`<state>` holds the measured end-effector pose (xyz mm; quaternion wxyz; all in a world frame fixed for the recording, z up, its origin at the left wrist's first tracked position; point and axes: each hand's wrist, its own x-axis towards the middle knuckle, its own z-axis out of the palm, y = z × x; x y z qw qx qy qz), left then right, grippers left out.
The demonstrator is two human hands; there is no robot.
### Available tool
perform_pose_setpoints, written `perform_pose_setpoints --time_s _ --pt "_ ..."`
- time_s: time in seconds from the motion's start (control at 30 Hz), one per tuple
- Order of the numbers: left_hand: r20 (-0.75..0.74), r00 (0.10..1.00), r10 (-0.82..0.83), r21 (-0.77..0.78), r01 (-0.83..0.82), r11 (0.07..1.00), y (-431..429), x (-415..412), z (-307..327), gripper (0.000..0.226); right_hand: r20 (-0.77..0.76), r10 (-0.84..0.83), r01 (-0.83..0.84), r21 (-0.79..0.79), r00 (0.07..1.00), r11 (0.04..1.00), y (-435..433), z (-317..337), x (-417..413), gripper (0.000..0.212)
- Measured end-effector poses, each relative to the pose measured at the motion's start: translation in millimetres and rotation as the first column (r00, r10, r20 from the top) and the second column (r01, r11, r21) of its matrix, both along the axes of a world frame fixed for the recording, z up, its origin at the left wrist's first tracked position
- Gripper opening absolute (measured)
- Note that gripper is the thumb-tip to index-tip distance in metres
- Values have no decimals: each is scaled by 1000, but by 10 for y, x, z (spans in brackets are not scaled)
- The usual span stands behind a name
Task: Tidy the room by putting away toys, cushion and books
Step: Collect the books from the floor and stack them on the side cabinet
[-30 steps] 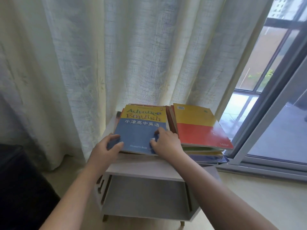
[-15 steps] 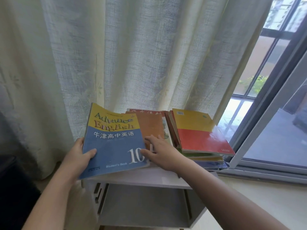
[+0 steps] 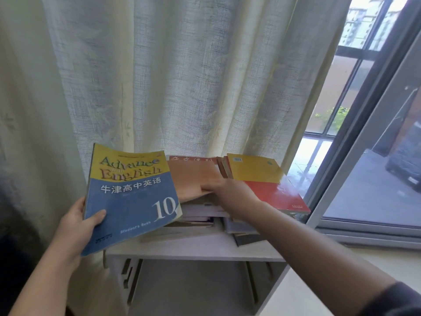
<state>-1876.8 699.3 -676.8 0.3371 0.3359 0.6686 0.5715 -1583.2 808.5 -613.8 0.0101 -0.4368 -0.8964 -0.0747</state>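
Books (image 3: 200,215): your books sit in two untidy piles side by side on top of the shelf unit, against the curtain, their near edges and corners sticking out unevenly.
Curtain (image 3: 182,76): pale and loosely woven, it hangs in folds behind the piles and fills most of your view.
Window (image 3: 369,156): it is on your right, with a grey frame; buildings and some greenery show through the glass.
Shelf unit (image 3: 193,249): low and white, with an open compartment under the top board that carries the piles.
Blue-and-yellow book (image 3: 129,197): "Advance English", marked 10. You hold it tilted with its cover towards you, off the left end of the unit. Its lower right corner overlaps the left pile.
Yellow-and-red book (image 3: 262,179): it lies flat on top of the right pile, partly behind your right wrist.
Orange book (image 3: 191,176): it tops the left pile, between the other two covers.
Left arm: bare, it comes up from the lower left.
Right arm: it reaches in from the lower right across the right pile, with a dark sleeve at the frame edge.
Left hand (image 3: 75,226): it grips the blue-and-yellow book by its lower left edge, thumb (image 3: 98,216) pressed on the cover and fingers hidden behind.
Right hand (image 3: 232,192): its back faces you, with fingertips at the near edge of the orange book. You cannot tell whether they pinch it or only touch it.
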Motion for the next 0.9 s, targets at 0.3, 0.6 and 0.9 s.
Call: perform_pose_setpoints --time_s 0.3,0.6,0.9 --pt "64 995 -83 61 79 995 141 185 -3 31 -366 -103 199 236 925 951 330 184 786 69" --pt "97 984 -151 17 150 989 266 256 -59 29 -360 -255 360 266 898 894 231 66 1116 67" --pt "88 985 -149 23 147 989 333 266 -135 29 -293 -497 479 -135 817 867 203 -86 1058 75"
